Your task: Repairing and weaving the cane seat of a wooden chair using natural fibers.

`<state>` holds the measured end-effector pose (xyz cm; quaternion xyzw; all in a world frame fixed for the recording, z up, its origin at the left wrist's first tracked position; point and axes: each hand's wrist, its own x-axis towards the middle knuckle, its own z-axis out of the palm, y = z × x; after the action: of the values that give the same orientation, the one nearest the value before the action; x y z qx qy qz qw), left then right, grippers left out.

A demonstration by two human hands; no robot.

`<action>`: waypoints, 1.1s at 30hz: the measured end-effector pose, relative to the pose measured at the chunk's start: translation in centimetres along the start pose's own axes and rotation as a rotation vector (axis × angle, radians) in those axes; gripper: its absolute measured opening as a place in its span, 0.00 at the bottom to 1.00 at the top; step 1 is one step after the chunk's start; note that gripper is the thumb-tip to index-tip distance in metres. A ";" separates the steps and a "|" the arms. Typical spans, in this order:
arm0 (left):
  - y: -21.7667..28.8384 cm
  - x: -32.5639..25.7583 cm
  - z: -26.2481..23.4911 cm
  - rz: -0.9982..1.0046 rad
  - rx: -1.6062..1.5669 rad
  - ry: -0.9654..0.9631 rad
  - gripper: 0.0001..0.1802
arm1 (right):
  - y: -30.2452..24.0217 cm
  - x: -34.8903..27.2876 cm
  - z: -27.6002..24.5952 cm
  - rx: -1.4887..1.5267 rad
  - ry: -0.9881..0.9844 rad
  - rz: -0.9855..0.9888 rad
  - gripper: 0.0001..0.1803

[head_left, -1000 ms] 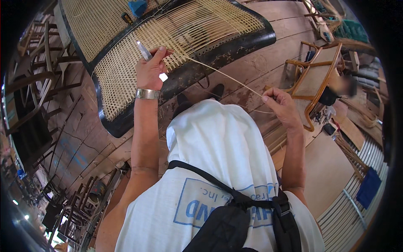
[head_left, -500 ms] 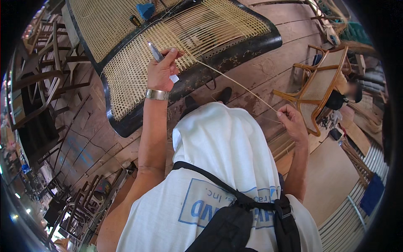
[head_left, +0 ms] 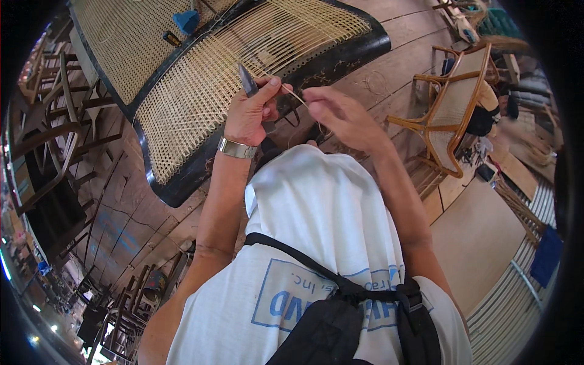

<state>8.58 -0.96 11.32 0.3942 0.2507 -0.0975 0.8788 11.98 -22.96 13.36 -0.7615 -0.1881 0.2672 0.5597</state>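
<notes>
In front of me stands a chair-like piece with a woven cane panel (head_left: 182, 100) set in a black frame (head_left: 350, 50); the panel's far right part has strands running mostly one way. Over its near edge, my left hand (head_left: 248, 117) is closed round a pointed metal tool (head_left: 247, 80), whose tip sticks out past the fingers. Thumb and forefinger of that hand also pinch a thin cane strand (head_left: 294, 94). My right hand (head_left: 350, 121), slightly blurred, has its fingertips closed on the same strand just to the right. The tool's handle is hidden in the left palm.
On the frame's crossbar lie a blue object (head_left: 186, 22) and a small black-and-yellow tool (head_left: 171, 39). A rattan chair (head_left: 453, 100) stands at right, dark wooden chair frames (head_left: 67, 121) at left. A flat board (head_left: 477, 243) lies at lower right.
My right hand has come in from the far right along the strand to beside my left hand. The left hand has shifted slightly right, still holding tool and strand.
</notes>
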 end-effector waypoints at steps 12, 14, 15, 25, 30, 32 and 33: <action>2.4 -0.3 -5.4 0.193 -0.239 0.161 0.10 | -2.7 0.2 0.7 0.311 0.037 0.288 0.08; 0.8 -2.1 -5.6 0.113 -0.283 0.212 0.12 | -2.4 0.8 0.4 0.310 0.062 0.316 0.07; -0.5 -3.4 -5.3 0.059 -0.293 0.162 0.16 | -2.1 1.1 0.3 0.316 0.080 0.347 0.07; -2.4 -9.6 -4.4 -0.205 0.271 -0.121 0.26 | -1.2 2.5 0.1 0.567 0.206 0.360 0.06; -5.0 -8.2 -5.0 -0.130 0.369 -0.299 0.23 | -1.8 2.4 0.3 0.621 0.211 0.293 0.06; -5.8 -7.6 -5.1 -0.109 0.379 -0.295 0.21 | -1.6 2.5 0.4 0.624 0.204 0.267 0.07; -6.1 -7.3 -5.2 -0.098 0.390 -0.288 0.19 | -1.5 2.4 0.4 0.633 0.199 0.250 0.07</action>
<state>-1.76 -1.39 8.23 0.5257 0.1182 -0.2415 0.8070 13.64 -20.81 14.26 -0.5897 0.0539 0.3033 0.7465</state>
